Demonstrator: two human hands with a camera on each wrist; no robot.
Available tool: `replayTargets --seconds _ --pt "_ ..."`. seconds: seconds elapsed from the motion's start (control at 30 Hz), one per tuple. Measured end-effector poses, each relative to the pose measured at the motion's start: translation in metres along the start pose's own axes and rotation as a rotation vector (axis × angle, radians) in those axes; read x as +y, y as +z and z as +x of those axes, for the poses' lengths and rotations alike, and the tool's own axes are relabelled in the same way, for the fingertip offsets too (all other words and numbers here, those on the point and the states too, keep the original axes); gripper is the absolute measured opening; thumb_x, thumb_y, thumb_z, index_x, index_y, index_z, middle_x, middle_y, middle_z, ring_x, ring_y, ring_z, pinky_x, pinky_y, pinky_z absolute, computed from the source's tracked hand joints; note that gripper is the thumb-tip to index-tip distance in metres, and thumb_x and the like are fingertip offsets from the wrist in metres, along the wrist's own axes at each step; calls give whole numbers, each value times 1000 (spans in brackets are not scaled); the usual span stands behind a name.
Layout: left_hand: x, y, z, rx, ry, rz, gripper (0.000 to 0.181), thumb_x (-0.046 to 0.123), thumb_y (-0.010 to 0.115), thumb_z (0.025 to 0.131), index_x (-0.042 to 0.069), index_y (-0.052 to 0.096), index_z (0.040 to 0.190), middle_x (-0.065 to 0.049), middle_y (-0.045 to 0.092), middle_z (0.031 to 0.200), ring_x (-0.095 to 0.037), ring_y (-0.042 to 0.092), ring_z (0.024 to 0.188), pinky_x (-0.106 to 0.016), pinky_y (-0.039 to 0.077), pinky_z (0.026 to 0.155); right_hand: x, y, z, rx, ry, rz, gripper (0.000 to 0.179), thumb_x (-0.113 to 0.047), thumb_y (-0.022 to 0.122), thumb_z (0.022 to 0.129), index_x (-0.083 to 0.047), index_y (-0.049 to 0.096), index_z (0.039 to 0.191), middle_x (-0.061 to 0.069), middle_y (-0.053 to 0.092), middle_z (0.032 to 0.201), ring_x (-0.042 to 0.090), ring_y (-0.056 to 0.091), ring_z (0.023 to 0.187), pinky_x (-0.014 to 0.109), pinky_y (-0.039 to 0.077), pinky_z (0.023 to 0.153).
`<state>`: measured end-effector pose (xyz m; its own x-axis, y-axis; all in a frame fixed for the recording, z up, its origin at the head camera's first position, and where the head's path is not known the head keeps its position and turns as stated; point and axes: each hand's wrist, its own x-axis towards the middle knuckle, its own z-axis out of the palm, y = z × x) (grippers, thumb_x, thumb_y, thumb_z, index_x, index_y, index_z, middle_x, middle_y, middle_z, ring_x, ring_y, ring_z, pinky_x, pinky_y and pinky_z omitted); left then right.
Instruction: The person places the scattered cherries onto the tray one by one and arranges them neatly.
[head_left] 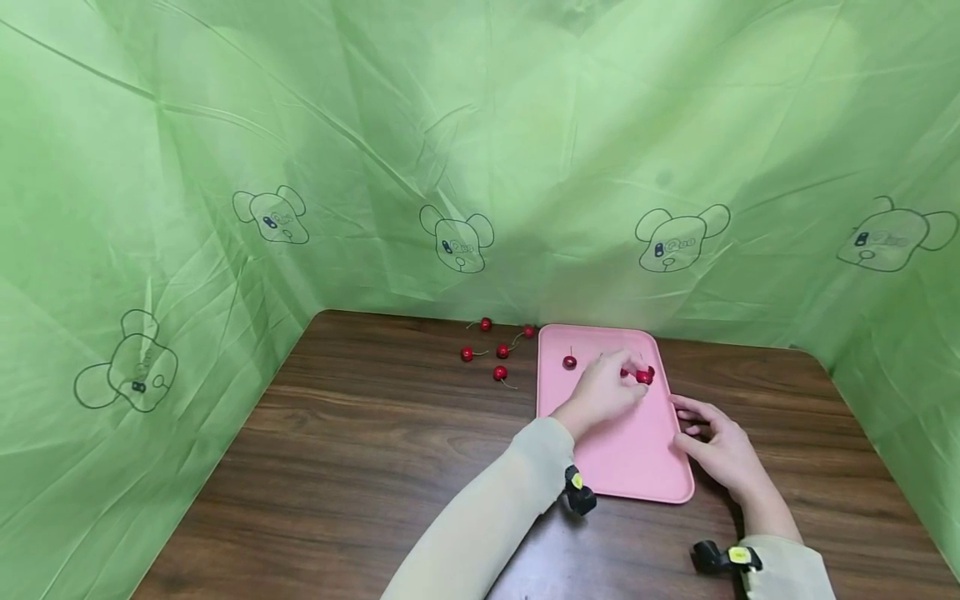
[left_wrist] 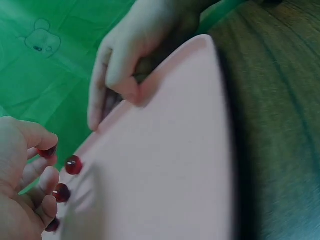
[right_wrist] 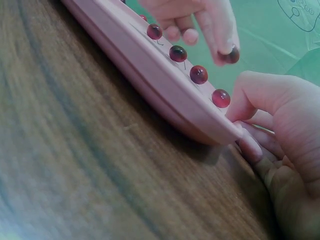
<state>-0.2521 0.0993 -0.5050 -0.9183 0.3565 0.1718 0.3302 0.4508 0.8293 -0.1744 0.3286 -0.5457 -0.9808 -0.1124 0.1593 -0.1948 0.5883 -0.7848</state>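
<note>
My left hand [head_left: 603, 385] is over the far part of a pink tray [head_left: 637, 458], pinching a red cherry [right_wrist: 231, 55] between thumb and fingertip. In the right wrist view, a row of several cherries [right_wrist: 198, 74] lies along the tray just below that hand. One more cherry [head_left: 570, 362] with its stem up sits near the tray's far left. At the tray's right side, my right hand [head_left: 720, 450] grips the rim, thumb on one side and fingers on the other. From the head, the left fingers partly hide the cherries near them.
Several loose cherries [head_left: 502, 351] with stems lie on the dark wooden table [head_left: 360, 450], left of the tray's far end. A green sheet [head_left: 525, 167] with bear-face drawings hangs behind the table and along both sides.
</note>
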Motion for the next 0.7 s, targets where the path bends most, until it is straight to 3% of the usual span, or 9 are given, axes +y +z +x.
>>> replayTargets --seconds 0.17,0.3,0.53,0.7 --pt "-9 14 -6 12 -61 -42 23 11 86 92 19 73 109 12 74 99 1 69 91 -14 51 81 0 0 0 -2 -2 5 61 -1 81 91 -1 63 149 23 71 131 -3 62 99 11 49 82" --pt "-13 19 -8 33 -49 -54 23 10 87 91 17 75 110 9 75 99 2 67 89 -14 51 83 0 -1 0 -6 0 3 61 -1 81 92 -1 62 149 23 71 132 -3 62 100 11 49 83" --pt "-15 24 -7 -27 -16 98 22 18 87 92 21 76 111 12 73 98 2 62 88 -13 45 82 -3 -1 -1 -6 2 10 60 0 81 91 0 62 149 24 71 130 -3 62 99 12 49 82" --pt "-14 27 -8 -59 -3 115 19 20 87 93 22 76 109 15 74 98 3 64 90 -11 44 84 -3 -1 -1 -8 13 10 60 -1 80 92 0 62 149 23 71 130 -4 61 99 12 49 82"
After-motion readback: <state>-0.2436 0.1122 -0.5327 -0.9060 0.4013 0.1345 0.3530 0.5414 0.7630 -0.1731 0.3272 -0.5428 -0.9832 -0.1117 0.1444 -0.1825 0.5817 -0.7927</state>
